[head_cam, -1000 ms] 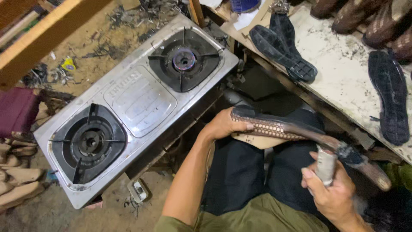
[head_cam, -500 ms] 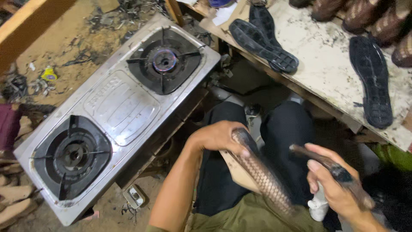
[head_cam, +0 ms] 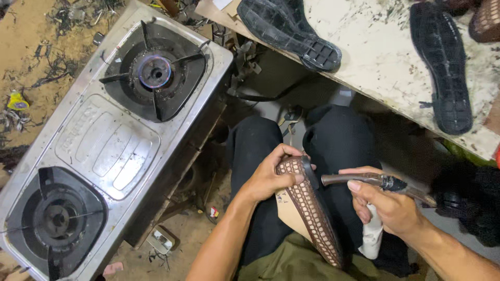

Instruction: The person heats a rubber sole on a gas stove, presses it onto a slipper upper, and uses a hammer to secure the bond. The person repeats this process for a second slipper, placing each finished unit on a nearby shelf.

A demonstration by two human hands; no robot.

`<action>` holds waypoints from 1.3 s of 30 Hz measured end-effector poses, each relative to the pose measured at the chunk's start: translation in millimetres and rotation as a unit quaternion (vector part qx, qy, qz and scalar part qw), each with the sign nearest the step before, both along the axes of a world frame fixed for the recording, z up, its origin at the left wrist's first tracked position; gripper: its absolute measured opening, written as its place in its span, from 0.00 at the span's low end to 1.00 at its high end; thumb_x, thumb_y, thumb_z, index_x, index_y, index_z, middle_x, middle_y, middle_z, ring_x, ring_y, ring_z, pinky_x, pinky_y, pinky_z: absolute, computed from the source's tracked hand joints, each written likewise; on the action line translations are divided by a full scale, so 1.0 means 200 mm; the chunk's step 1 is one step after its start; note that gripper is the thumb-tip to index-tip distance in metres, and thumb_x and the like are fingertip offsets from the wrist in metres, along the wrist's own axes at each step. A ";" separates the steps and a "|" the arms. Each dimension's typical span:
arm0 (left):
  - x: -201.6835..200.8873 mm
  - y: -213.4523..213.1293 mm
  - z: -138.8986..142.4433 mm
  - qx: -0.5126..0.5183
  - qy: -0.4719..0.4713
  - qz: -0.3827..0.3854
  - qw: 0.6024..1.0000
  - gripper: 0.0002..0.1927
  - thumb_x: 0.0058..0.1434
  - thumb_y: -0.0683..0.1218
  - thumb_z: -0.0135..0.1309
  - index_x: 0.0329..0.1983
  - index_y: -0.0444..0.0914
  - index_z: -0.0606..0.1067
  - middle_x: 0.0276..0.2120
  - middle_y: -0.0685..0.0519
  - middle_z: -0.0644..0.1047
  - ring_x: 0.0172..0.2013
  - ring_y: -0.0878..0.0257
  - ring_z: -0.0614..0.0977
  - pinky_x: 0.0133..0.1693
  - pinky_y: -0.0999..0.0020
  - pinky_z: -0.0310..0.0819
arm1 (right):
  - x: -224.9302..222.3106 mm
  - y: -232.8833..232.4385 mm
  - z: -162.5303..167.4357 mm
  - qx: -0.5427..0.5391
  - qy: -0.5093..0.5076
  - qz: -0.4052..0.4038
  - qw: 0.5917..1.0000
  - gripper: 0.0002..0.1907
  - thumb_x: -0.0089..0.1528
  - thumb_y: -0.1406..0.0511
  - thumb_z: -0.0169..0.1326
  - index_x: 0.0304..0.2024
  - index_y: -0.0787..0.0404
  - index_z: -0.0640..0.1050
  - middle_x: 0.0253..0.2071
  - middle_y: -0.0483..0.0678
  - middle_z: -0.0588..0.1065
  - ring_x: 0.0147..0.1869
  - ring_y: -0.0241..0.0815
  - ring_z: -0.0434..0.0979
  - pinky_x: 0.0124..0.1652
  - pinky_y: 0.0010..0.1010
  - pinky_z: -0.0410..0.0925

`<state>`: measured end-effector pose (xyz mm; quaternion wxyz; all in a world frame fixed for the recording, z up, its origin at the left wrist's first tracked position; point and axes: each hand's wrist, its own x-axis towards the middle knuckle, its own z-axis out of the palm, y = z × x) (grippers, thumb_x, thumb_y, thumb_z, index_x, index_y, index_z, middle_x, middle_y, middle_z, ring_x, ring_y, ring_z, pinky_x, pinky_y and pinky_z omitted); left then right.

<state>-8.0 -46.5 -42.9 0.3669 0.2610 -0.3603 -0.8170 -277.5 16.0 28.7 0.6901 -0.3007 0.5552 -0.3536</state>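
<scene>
Shoe point(head_cam: 311, 218) now upright on lap — left hand point(head_cam: 271, 177) clamped on its toe, right hand point(head_cam: 388, 205) gripping tool point(head_cam: 375, 182) beside.

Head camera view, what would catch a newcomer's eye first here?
Probably the woven brown shoe held over the lap by the left hand, with the right hand gripping a dark metal tool beside it. To the left sits a steel two-burner stove; black soles lie on the stained bench above.
</scene>
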 end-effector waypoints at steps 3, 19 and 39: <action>0.02 -0.03 -0.02 -0.060 -0.053 -0.027 0.996 0.25 0.56 0.36 0.62 0.56 0.36 0.67 0.53 0.48 0.75 0.54 0.63 0.78 0.58 0.65 0.73 | 0.03 -0.04 0.01 0.035 0.039 0.020 0.998 0.20 0.62 0.66 0.52 0.53 0.72 0.77 0.16 0.50 0.67 0.16 0.38 0.65 0.17 0.32 0.61; -0.08 -0.14 -0.10 0.019 -0.112 -0.063 0.992 0.24 0.49 0.34 0.61 0.49 0.37 0.70 0.41 0.55 0.74 0.43 0.69 0.75 0.44 0.71 0.72 | 0.05 -0.36 0.03 0.243 0.136 0.169 0.945 0.19 0.58 0.58 0.62 0.49 0.60 0.82 0.10 0.47 0.65 0.12 0.37 0.61 0.15 0.33 0.56; -0.13 -0.03 -0.19 0.055 -0.060 0.009 0.997 0.10 0.69 0.43 0.54 0.50 0.35 0.71 0.42 0.54 0.74 0.41 0.68 0.75 0.45 0.70 0.72 | -0.10 -0.06 -0.23 0.124 0.026 0.016 0.992 0.23 0.61 0.58 0.55 0.59 0.56 0.76 0.16 0.45 0.66 0.17 0.36 0.64 0.19 0.28 0.59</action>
